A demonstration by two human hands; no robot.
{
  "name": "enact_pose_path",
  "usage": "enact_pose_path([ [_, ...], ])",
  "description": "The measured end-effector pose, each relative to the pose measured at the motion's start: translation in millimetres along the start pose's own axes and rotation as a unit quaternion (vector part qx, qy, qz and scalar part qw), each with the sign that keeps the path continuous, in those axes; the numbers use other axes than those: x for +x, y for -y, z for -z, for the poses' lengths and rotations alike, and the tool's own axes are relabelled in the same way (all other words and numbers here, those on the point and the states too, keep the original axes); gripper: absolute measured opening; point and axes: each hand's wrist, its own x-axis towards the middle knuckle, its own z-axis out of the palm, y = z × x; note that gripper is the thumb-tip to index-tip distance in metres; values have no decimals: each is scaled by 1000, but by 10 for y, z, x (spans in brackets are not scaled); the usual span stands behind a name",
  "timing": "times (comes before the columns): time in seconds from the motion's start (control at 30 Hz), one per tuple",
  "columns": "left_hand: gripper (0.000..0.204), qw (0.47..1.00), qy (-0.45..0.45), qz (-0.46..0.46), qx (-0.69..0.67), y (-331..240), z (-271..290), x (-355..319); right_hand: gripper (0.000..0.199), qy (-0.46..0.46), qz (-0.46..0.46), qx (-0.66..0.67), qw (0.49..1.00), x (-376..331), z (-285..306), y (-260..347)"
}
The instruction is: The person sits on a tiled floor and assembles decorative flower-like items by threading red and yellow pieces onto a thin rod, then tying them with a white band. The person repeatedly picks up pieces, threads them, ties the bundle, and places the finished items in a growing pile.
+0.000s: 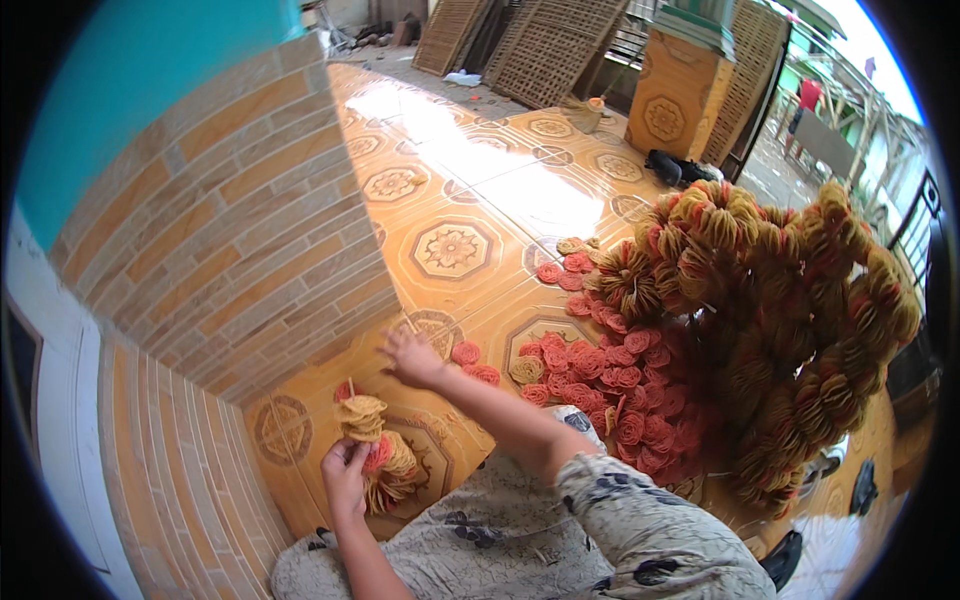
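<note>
At the lower left, my left hand [348,470] is closed on a skewered bundle of round, lacy, noodle-like discs [362,418], yellow with some red. A thin stick tip [351,384] pokes out of the bundle's top. Its lower discs fan out close to the floor. My right hand [412,357] reaches across above the floor, fingers spread, with nothing in it. Loose red discs [474,366] lie just right of that hand. Farther right spreads a heap of mostly red discs [610,375], with a few yellow ones among them.
A tall pile of strung yellow and red bundles [800,340] rises on the right. A brick-patterned wall [230,210] stands close on the left. Patterned orange tiles [455,248] cover the floor. Woven panels [560,45] lean at the back near a tiled pillar [672,100]; dark sandals [783,558] lie lower right.
</note>
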Motion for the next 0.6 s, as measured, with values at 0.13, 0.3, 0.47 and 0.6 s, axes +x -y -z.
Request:
enact_pose_path([
  [0.13,12,999,-38,15,23,-30,103,-29,77,137,128,7,982,151,-341,586],
  [0.3,12,994,-64,36,76,6,248,12,71,202,161,16,966,-56,-248,567],
  [0.47,11,997,-42,35,63,34,135,80,62,315,138,50,938,-539,222,-372],
  [0.6,11,999,-8,23,37,52,-24,86,45,324,35,61,943,-1080,588,-1205],
])
